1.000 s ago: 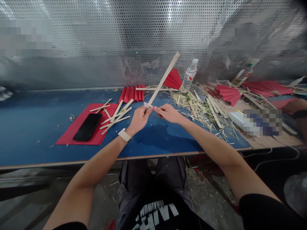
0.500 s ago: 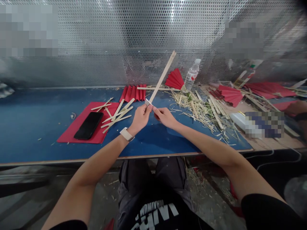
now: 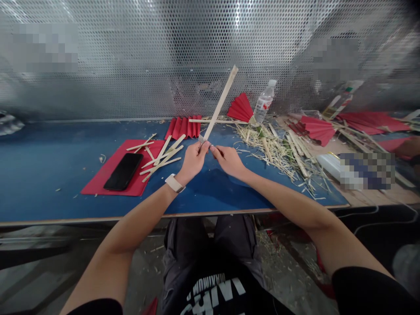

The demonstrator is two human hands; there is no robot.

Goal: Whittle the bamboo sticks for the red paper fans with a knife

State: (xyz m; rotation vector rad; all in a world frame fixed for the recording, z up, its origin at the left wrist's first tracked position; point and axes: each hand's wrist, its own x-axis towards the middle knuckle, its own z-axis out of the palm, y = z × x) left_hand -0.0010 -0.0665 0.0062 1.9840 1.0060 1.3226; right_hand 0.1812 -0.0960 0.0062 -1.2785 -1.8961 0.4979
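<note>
Strip: one, long, narrow, flat, pale and wood-coloured (image 3: 220,103), straight, fairly even width, slanting up to the right, upper end free in the air. Lower end at the hands, over the front-middle of the blue tabletop (image 3: 49,166).

Left hand (image 3: 193,161): narrow, fingers closed on strip's lower end. Right hand (image 3: 229,161): fingers curled, thumb nearly at left thumb; can't tell what it grips. One small greyish flat piece (image 3: 201,138) at left fingertips, blade-like, partly hidden.

Counts: one black phone (image 3: 123,172) on one red sheet (image 3: 95,186); at least six short strips (image 3: 163,150) on and beside it, overlapping, exact number unclear. One pleated red paper (image 3: 179,127), one thin stick (image 3: 200,120) across it. Two red fans (image 3: 240,108), one beside a capped clear bottle (image 3: 263,105). One shavings heap (image 3: 278,157), right.
</note>
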